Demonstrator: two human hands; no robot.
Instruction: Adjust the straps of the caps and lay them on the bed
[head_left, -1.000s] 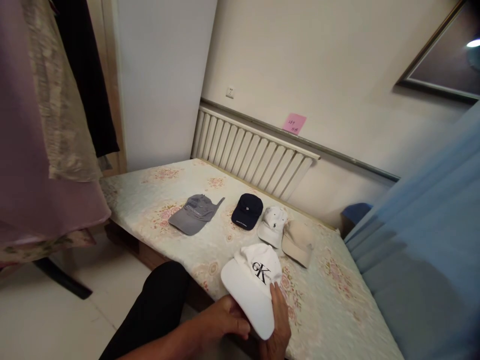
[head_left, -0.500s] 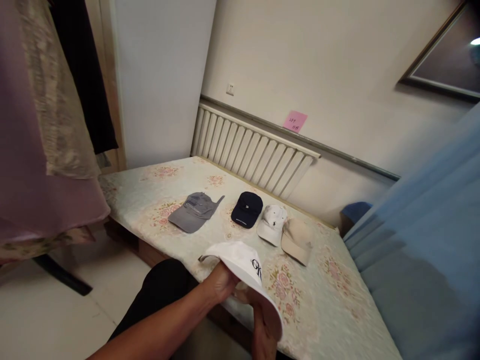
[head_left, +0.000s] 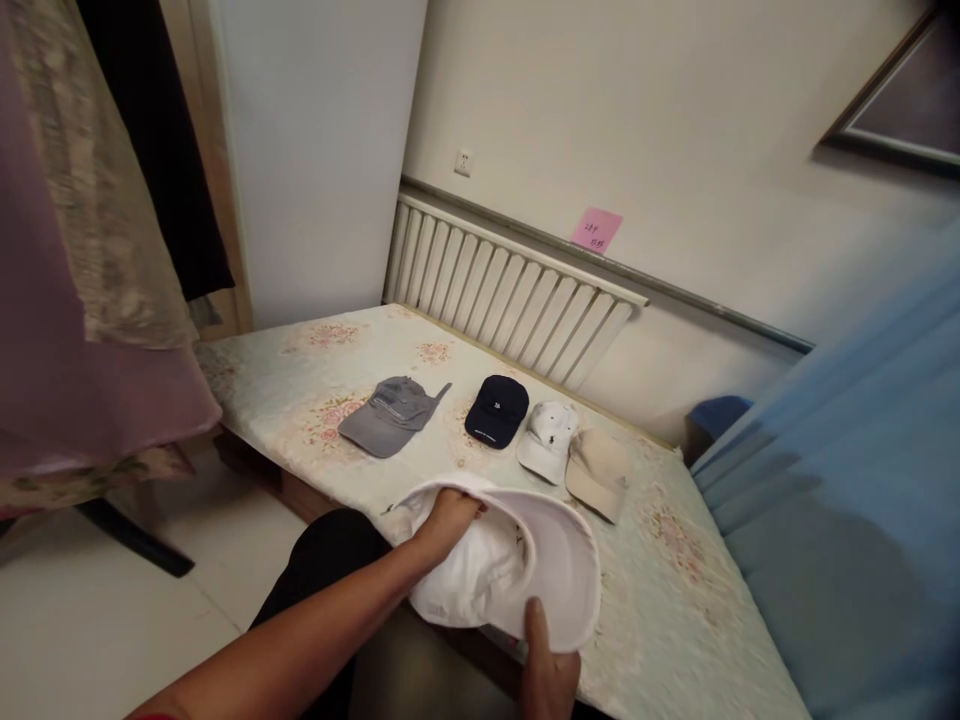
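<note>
I hold a white cap (head_left: 517,570) upside down over the near edge of the bed (head_left: 675,600), its inside facing me. My left hand (head_left: 448,518) is closed on the cap's back rim, fingers inside the crown. My right hand (head_left: 546,665) pinches the front of the brim from below, thumb on top. Beyond the cap, in a row on the bed, lie a grey cap (head_left: 391,416), a navy cap (head_left: 495,410), a small white cap (head_left: 548,442) and a beige cap (head_left: 600,472).
A white slatted headboard (head_left: 510,300) lines the wall behind the bed, with a pink note (head_left: 596,230) above it. Clothes (head_left: 82,250) hang at the left. Blue fabric (head_left: 847,500) fills the right. My dark-trousered knee (head_left: 330,560) is against the bed's edge.
The white cap has been flipped from logo side up to inside up. My left hand moved from the brim to the back rim; my right hand shifted under the brim.
</note>
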